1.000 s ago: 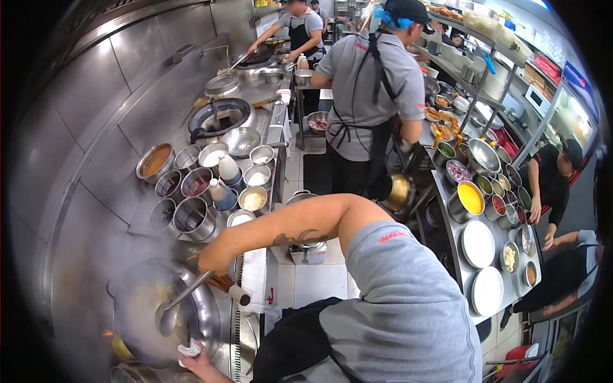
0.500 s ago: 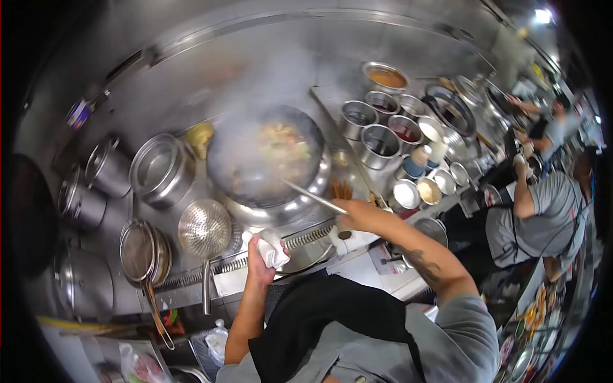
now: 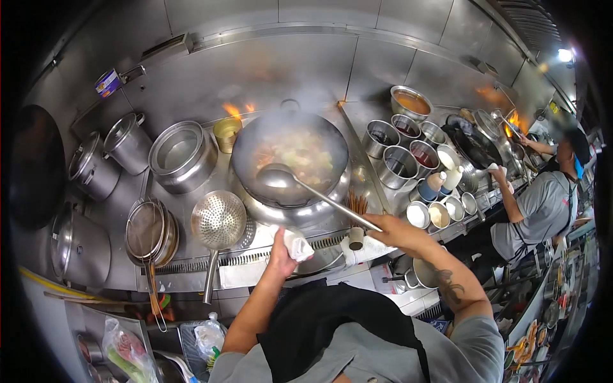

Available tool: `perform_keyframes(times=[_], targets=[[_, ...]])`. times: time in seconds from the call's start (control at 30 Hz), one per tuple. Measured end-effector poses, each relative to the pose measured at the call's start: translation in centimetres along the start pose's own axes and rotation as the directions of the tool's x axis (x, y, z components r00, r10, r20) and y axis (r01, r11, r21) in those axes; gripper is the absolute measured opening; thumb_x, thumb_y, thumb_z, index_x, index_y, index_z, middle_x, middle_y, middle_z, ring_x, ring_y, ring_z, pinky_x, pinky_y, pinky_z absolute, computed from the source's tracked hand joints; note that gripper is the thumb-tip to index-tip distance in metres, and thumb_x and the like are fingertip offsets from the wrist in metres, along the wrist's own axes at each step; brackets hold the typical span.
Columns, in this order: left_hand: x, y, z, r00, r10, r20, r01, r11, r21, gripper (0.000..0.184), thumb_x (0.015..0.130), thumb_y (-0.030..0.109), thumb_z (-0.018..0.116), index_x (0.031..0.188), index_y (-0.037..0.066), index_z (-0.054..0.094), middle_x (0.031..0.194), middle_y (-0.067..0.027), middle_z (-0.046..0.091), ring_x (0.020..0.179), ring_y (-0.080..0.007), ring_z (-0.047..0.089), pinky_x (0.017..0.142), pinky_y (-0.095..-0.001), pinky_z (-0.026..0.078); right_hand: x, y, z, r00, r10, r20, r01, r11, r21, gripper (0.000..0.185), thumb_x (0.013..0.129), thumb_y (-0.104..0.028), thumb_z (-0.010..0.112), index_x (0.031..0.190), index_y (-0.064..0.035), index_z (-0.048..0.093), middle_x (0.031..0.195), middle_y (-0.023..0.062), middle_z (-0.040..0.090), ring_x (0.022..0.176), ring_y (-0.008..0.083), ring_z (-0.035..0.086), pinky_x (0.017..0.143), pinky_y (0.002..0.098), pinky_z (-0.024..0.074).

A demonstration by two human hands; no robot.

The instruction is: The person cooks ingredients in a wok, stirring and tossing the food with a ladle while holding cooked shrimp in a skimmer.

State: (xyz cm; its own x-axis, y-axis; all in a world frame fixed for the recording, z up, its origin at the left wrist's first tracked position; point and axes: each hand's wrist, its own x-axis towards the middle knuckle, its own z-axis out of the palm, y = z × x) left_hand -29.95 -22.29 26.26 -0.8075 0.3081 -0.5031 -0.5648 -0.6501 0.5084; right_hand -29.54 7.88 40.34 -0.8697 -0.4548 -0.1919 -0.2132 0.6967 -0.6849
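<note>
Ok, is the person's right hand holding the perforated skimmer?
No, the right hand grips the handle of the solid-bowled ladle, while the perforated skimmer rests untouched beside the wok.

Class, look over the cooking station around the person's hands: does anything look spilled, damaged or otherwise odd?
Nothing looks clearly spilled or damaged, though steam blurs the food in the wok. One oddity: flames show above the golden tin, outside the wok's rim, though that may be ordinary for such cooking.
</note>
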Motion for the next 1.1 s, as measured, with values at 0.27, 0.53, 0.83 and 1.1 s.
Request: perform_keyframes(times=[0.27, 0.53, 0.83, 1.1], targets=[[-0.2, -2.3, -1.7, 0.997, 0.067, -0.025, -0.066, 0.998, 0.022, 0.053, 0.092, 0.051, 0.041, 0.118, 0.006, 0.049, 0.102, -0.0104, 0.059, 0.093, -0.0308, 0.060, 0.080, -0.0482, 0.051, 4.0, 0.1, 1.9, 0.999, -0.023, -0.049, 0.017, 0.991, -0.130, 0.045, 0.082, -0.013, 0.057, 0.126, -0.0056, 0.050, 0.099, 0.0241, 0.063, 0.090, 0.0383, 0.062, 0.078, 0.0448, 0.0482], [0.1, 1.6, -1.9, 0.996, 0.030, -0.090, -0.038, 0.996, -0.087, 0.061, 0.091, 0.063, 0.029, 0.117, 0.012, 0.049, 0.105, -0.0105, 0.057, 0.096, -0.0337, 0.057, 0.074, -0.0595, 0.047, -5.1, -1.1, -9.6, 0.998, 0.049, -0.038, -0.062, 0.830, -0.555, 0.044, 0.081, -0.008, 0.055, 0.124, -0.0040, 0.051, 0.096, 0.0218, 0.064, 0.090, 0.0374, 0.062, 0.077, 0.0441, 0.0489], [9.7, 4.3, 3.3, 0.977, 0.027, -0.209, -0.056, 0.989, -0.136, 0.065, 0.089, 0.064, 0.028, 0.127, 0.013, 0.042, 0.118, -0.0135, 0.050, 0.110, -0.0382, 0.049, 0.087, -0.0572, 0.042, 2.3, 6.8, -1.5, 0.918, 0.041, -0.395, -0.201, 0.906, -0.373, 0.042, 0.077, -0.008, 0.058, 0.117, 0.0036, 0.052, 0.086, 0.0291, 0.061, 0.082, 0.0436, 0.061, 0.072, 0.0498, 0.0486], [11.7, 4.5, 0.9, 0.988, 0.062, -0.142, -0.086, 0.982, -0.170, 0.033, 0.085, 0.030, 0.061, 0.111, 0.013, 0.048, 0.105, -0.0106, 0.055, 0.096, -0.0316, 0.054, 0.078, -0.0504, 0.049, 4.6, 8.8, 1.2, 0.927, 0.077, -0.367, -0.147, 0.975, -0.168, 0.047, 0.078, -0.010, 0.054, 0.123, 0.0038, 0.050, 0.100, 0.0313, 0.060, 0.096, 0.0432, 0.059, 0.084, 0.0478, 0.0466]])
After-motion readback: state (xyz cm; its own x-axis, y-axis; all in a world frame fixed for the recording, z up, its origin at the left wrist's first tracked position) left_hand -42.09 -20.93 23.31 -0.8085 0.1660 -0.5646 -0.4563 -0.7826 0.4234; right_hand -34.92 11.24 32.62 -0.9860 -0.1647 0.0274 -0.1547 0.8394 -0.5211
